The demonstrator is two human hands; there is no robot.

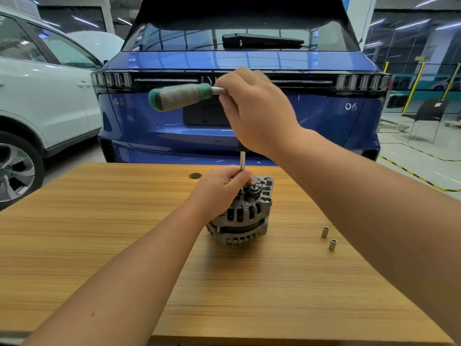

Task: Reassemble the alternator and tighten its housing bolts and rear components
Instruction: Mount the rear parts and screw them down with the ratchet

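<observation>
Alternator [240,212] stands on end, pulley down, on the table [99,245], a little right of centre and nearer the far edge than the near one. Housing halves look mated, so reassembly seems mostly done; rear terminals and a stud sit exposed on top, no rear cover in view, so the rear fasteners are likely what remains. An extension [242,161] runs straight down onto a fastener at the rear face. Left hand [222,188] is curled around the extension's lower end, pinching it steady right at the alternator top. Right hand [252,108] is closed over the head of the ratchet [182,96], whose green handle points left, well above the table. Step in hand reads as tightening; how many bolts are already snug cannot be told. Two spare sockets [328,237] stand upright toward the right edge, well apart from the alternator. The handle's sweep is over bare table, nothing in its arc. A small dark disc [195,175] lies near the far edge. A blue car [324,116] is parked just beyond that edge.
</observation>
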